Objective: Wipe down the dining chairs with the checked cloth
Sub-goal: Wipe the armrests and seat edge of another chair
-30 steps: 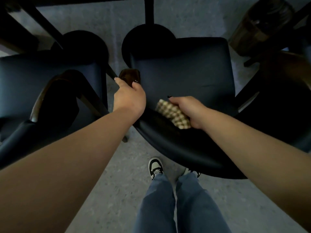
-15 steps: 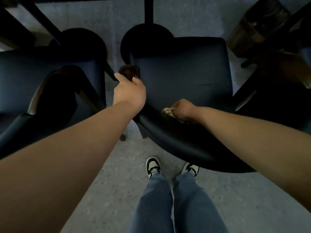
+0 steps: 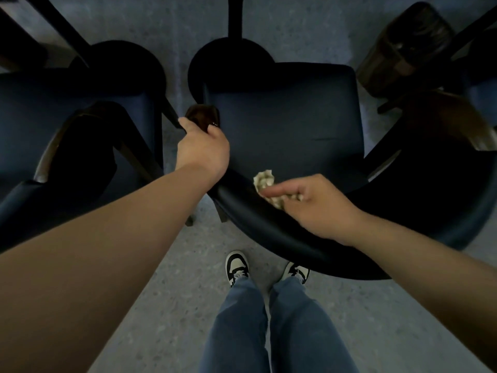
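The right hand (image 3: 320, 208) presses the bunched checked cloth (image 3: 265, 181) onto the curved backrest of the middle chair (image 3: 282, 125), fingers curled round it, while the left hand (image 3: 201, 152) grips the armrest; wiping looks midway, calling next for a sweep along the rim.

view: head-worn | faces: steeply down, forward | near: chair (image 3: 282, 125) seat, floor (image 3: 166, 305) below

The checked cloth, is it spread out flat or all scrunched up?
Scrunched up. The checked cloth shows as a crumpled wad bunched under the right hand.
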### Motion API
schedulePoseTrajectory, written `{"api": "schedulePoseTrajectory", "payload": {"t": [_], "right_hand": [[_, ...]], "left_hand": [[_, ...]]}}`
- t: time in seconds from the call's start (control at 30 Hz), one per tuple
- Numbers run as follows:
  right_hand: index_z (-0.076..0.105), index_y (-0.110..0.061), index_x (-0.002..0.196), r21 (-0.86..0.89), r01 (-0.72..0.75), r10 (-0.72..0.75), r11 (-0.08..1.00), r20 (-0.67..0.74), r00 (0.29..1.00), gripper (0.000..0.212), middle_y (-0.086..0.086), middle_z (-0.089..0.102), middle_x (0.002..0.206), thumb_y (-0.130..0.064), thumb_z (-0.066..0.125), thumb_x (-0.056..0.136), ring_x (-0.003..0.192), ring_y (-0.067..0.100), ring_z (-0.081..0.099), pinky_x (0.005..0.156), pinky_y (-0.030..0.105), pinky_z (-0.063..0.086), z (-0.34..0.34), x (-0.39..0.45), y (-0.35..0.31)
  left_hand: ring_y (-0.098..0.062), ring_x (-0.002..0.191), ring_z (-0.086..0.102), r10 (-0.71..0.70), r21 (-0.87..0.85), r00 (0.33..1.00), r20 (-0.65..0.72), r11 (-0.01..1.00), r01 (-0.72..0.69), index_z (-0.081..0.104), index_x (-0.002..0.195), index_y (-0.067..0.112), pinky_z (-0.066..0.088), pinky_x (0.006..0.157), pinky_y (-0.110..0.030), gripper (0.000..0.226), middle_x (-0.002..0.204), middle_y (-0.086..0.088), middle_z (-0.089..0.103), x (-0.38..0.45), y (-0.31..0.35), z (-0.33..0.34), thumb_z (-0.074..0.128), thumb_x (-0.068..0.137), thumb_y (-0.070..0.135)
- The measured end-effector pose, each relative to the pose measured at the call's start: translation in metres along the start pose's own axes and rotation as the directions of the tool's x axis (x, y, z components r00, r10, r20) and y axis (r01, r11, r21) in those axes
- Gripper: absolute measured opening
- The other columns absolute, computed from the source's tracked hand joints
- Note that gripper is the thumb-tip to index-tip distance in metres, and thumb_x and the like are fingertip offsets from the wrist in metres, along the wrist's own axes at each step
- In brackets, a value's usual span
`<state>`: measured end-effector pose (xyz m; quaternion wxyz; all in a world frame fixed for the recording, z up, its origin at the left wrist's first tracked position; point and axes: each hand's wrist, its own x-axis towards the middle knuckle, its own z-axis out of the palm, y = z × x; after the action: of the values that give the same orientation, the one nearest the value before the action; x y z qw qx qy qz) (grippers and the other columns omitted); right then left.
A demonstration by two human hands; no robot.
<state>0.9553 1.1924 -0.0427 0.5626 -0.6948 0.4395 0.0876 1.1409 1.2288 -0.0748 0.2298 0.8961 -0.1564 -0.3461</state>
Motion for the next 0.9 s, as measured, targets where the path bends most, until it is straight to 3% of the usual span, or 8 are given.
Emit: {"api": "schedulePoseTrajectory", "payload": {"t": [0.13,0.2,0.3,0.37,0.53,0.7,0.8,0.9], "right_hand": [[0.075,-0.03,0.096,0.084,0.021,-0.021,0.996,-0.008,1.0,0.05,-0.002,0.067,0.057,0.009,0.047,0.083,0.034,0.005,0.038,0.038,0.015,0.027,-0.011,-0.033,-0.015],[0.074,-0.029,0.097,0.126,0.042,-0.025,0.991,-0.132,0.991,0.046,0.002,0.071,0.066,0.006,0.047,0.083,0.04,0.012,0.054,0.043,0.015,0.036,-0.012,-0.021,-0.021],[0.069,-0.024,0.11,0.065,0.065,-0.051,0.996,-0.201,0.978,0.035,0.006,0.071,0.108,-0.006,0.047,0.089,0.096,0.025,0.066,0.075,0.024,0.05,0.009,0.002,-0.03],[0.061,-0.012,0.12,-0.166,0.145,-0.164,0.975,-0.109,0.98,0.035,0.011,0.062,0.116,-0.004,0.042,0.092,0.107,0.031,0.057,0.086,0.032,0.046,0.032,0.004,-0.028],[0.063,-0.004,0.096,-0.463,0.243,-0.288,0.852,-0.027,0.957,0.023,0.016,0.06,0.101,0.002,0.046,0.083,0.094,0.036,0.057,0.077,0.038,0.048,0.023,-0.007,-0.011],[0.068,-0.008,0.086,-0.705,0.029,0.007,0.709,0.048,0.999,0.02,0.017,0.065,0.093,-0.004,0.051,0.076,0.089,0.037,0.062,0.073,0.034,0.051,-0.048,-0.033,0.044],[0.071,-0.009,0.086,-0.604,-0.145,0.094,0.783,-0.114,0.989,0.019,0.017,0.067,0.089,-0.006,0.053,0.083,0.084,0.034,0.065,0.064,0.028,0.048,-0.081,-0.032,0.059],[0.073,-0.009,0.097,-0.363,-0.071,-0.011,0.929,-0.218,0.976,0.022,0.011,0.067,0.077,-0.016,0.054,0.09,0.057,0.021,0.061,0.05,0.025,0.046,-0.06,-0.025,0.038]], "left_hand": [[-0.037,0.117,0.055,-0.004,0.007,1.0,0.008,1.0,0.004,-0.006,0.155,0.01,0.048,0.099,-0.046,0.066,0.145,-0.024,0.04,0.0,-0.001,0.0,0.027,0.103,0.035],[-0.037,0.12,0.053,0.003,0.017,1.0,0.002,1.0,-0.003,-0.005,0.154,0.008,0.047,0.1,-0.044,0.066,0.145,-0.023,0.04,0.002,-0.001,0.0,0.027,0.103,0.035],[-0.037,0.125,0.049,0.009,0.047,1.0,-0.013,0.999,-0.008,-0.003,0.154,0.006,0.042,0.1,-0.041,0.064,0.147,-0.023,0.038,0.002,0.0,0.002,0.027,0.104,0.033],[-0.037,0.126,0.048,0.011,0.068,1.0,-0.018,0.998,-0.009,-0.003,0.154,0.006,0.042,0.1,-0.041,0.064,0.147,-0.023,0.038,0.002,0.0,0.003,0.027,0.104,0.033],[-0.039,0.125,0.049,0.0,0.103,0.998,-0.061,0.995,0.006,0.002,0.155,0.008,0.044,0.103,-0.046,0.065,0.147,-0.023,0.039,0.0,0.001,0.002,0.028,0.102,0.035],[-0.036,0.131,0.044,-0.088,-0.061,0.979,-0.186,0.995,0.078,0.004,0.154,0.009,0.038,0.108,-0.043,0.075,0.149,-0.017,0.038,-0.025,0.001,0.005,0.044,0.098,0.036],[-0.037,0.138,0.031,-0.174,-0.104,0.949,-0.262,0.983,0.152,0.009,0.153,0.007,0.027,0.113,-0.044,0.077,0.155,-0.014,0.025,-0.059,0.004,0.024,0.052,0.092,0.027],[-0.038,0.135,0.032,-0.218,-0.172,0.93,-0.295,0.97,0.173,0.004,0.154,0.012,0.029,0.109,-0.044,0.075,0.156,-0.01,0.016,-0.098,0.003,0.047,0.05,0.095,0.021]]}}
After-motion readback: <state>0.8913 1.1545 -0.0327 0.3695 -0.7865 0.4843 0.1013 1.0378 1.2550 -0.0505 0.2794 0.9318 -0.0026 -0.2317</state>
